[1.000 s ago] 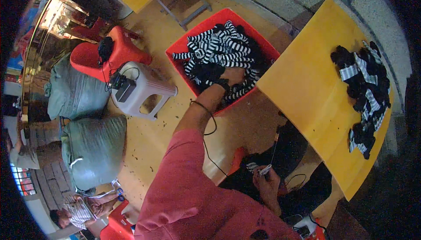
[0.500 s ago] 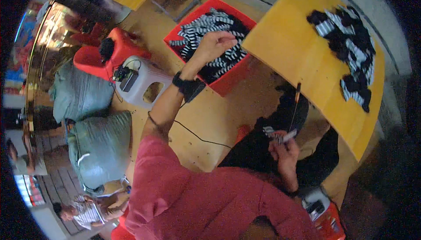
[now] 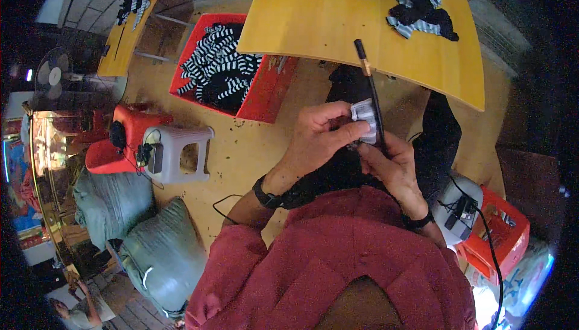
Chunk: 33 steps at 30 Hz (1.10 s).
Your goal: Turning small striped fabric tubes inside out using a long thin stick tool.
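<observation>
Small striped cloth [image 3: 363, 113] is pinched at frame centre by the left hand [image 3: 319, 137], slim black rod [image 3: 373, 85] is grasped by the right hand [image 3: 396, 167], striped pieces [image 3: 211, 49] are heaped in a red bin [image 3: 278, 88] at upper left, dark cloths [image 3: 416, 7] are spread on a yellow counter [image 3: 338, 28] at upper right.

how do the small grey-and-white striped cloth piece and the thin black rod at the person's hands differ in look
The small grey-and-white striped cloth piece is short; the thin black rod is much longer. The cloth piece is striped, whereas the rod is dark with a copper-coloured band. Both are at the left hand and right hand.
</observation>
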Available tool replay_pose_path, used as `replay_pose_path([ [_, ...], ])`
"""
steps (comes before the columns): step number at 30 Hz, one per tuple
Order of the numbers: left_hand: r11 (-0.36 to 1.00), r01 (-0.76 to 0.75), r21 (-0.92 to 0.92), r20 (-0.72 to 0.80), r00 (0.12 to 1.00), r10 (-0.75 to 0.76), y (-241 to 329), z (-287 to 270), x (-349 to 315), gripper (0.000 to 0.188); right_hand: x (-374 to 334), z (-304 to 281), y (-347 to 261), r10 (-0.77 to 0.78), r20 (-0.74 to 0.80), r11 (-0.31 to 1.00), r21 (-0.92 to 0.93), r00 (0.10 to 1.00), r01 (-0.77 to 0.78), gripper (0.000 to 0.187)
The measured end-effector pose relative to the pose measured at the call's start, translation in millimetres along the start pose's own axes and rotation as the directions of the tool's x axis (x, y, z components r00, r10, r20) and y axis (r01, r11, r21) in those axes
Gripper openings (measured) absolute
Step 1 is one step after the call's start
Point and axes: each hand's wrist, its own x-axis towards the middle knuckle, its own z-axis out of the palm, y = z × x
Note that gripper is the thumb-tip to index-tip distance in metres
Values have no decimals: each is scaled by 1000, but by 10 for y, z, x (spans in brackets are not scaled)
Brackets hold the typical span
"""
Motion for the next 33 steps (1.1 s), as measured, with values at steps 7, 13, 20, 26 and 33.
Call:
replay_pose_path([
  [7, 981, -189, 34, -128, 973, 191, -28, 343, -6, 16, -244, -286, -18, -125, -389, 977, 114, 913, 182, 12],
  [13, 779, -473, 411, -92, 829, 552, -187, 576, 80, 20, -161, -273, -16, -293, -353, 948, 16, 889, 319, 12],
  [20, 864, -346, 366, -140, 898, 418, -253, 680, 147, 16, -68, -419, -28, -331, -362, 944, -132, 871, 303, 10],
  [26, 959, 16, -282, -46, 998, -30, -198, 656, 157, 12, -5, -555, 24, -271, -297, 955, 33, 916, 294, 7],
  [33, 923, 165, -348, 17, 985, -169, -258, 572, 141, 19, -58, -462, 32, -344, -228, 939, -72, 911, 337, 10],
])
